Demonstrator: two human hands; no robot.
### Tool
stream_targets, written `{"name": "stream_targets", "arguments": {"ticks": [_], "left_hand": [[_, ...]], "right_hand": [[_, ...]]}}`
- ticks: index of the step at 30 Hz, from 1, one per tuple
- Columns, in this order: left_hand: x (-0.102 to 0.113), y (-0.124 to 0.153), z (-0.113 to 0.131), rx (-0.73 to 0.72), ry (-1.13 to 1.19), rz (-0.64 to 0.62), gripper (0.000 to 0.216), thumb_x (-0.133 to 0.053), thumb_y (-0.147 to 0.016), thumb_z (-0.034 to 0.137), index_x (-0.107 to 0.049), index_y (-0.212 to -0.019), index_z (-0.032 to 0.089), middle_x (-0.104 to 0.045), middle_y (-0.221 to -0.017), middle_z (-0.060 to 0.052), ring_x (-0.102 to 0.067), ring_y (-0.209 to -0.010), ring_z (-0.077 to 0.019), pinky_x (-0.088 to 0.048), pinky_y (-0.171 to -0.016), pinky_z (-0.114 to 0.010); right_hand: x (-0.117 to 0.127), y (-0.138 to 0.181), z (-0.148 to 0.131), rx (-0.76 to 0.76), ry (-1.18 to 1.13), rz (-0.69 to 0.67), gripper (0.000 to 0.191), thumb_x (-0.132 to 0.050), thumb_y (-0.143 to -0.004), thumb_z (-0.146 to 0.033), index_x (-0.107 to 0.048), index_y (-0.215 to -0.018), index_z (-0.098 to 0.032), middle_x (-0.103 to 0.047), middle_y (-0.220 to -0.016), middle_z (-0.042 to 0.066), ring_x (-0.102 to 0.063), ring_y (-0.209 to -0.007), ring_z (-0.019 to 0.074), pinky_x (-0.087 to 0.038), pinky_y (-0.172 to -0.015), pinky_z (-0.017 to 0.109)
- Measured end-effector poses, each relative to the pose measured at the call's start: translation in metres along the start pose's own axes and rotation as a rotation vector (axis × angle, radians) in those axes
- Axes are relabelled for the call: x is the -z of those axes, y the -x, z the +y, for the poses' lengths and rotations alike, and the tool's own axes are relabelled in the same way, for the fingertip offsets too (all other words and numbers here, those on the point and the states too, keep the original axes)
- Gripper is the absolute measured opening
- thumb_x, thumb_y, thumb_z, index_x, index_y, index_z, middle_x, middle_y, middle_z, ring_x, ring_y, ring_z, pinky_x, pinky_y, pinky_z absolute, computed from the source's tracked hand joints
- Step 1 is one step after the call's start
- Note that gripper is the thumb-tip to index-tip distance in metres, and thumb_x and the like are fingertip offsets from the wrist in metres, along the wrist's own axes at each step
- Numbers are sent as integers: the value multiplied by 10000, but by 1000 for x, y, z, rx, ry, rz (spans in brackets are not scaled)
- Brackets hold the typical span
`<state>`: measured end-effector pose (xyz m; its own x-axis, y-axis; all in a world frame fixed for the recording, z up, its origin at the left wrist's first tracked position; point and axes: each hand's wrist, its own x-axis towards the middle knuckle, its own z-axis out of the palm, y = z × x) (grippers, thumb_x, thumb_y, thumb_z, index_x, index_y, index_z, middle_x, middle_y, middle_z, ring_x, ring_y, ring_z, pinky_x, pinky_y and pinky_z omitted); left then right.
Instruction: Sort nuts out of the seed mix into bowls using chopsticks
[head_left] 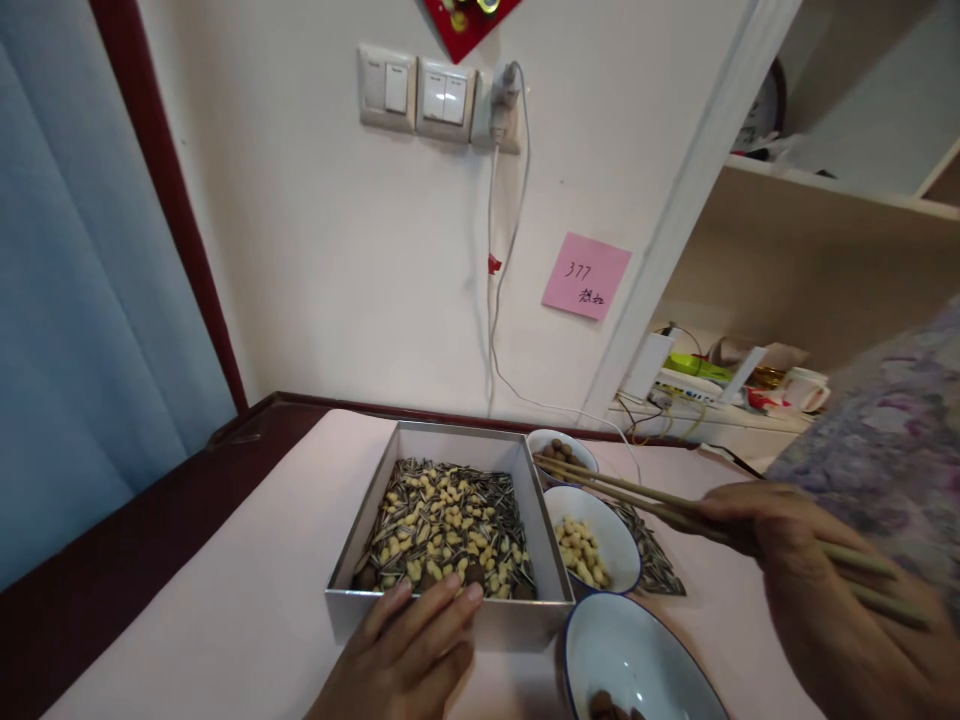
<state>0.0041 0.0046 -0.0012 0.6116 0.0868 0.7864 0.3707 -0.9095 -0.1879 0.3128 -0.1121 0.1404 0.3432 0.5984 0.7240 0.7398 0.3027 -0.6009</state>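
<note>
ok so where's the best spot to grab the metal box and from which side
Probably the left and near walls of the metal box, coming from the left and the person's side. Its upright walls stand above the seeds and peanuts, leaving rim to pinch; bowls crowd its right wall.

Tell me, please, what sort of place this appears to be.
Probably a room in a home: a blue curtain hangs at the left, rocker switches are set in the wall, and a shelf at the right holds a white mug among odds and ends.
</note>
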Motion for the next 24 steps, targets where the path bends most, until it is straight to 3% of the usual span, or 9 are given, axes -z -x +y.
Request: {"name": "stream_targets", "arguments": {"ticks": [4, 9, 17, 24], "left_hand": [[3, 2, 0, -13, -2, -27, 231, -550, -1073, 287, -781, -1061, 279, -712, -1389, 68, -513, -1372, -140, -75, -1314, -333], [4, 2, 0, 1, 0, -43, 242, -538, -1089, 286, -776, -1047, 282, -707, -1395, 77, -498, -1379, -131, -62, -1313, -320], [4, 4, 2, 10, -28, -63, 198, -582, -1072, 277, -774, -1026, 294, -618, -1507, 86, -365, -1518, -137, -77, -1318, -340], [5, 2, 2, 17, -16, -35, 200, -587, -1066, 244, -767, -994, 295, -647, -1466, 97, -336, -1544, -120, -92, -1318, -323]], "right_hand": [[-35, -10, -16, 35, -76, -200, 340, -562, -1056, -467, -769, -884, -258, -716, -909, 41, -696, -808, 166, -576, -643, 208], [-60, -13, -12, -29, -88, -446, 453, -509, -1062, -522, -697, -802, -203, -648, -779, 46, -643, -720, 171, -517, -619, 259], [-83, -13, 6, -69, -58, -542, 503, -482, -1058, -584, -636, -778, -195, -606, -733, 25, -585, -673, 162, -444, -605, 266], [-94, -11, 12, -51, -81, -511, 530, -477, -1059, -590, -621, -747, -187, -592, -709, 21, -568, -652, 152, -434, -603, 255]]}}
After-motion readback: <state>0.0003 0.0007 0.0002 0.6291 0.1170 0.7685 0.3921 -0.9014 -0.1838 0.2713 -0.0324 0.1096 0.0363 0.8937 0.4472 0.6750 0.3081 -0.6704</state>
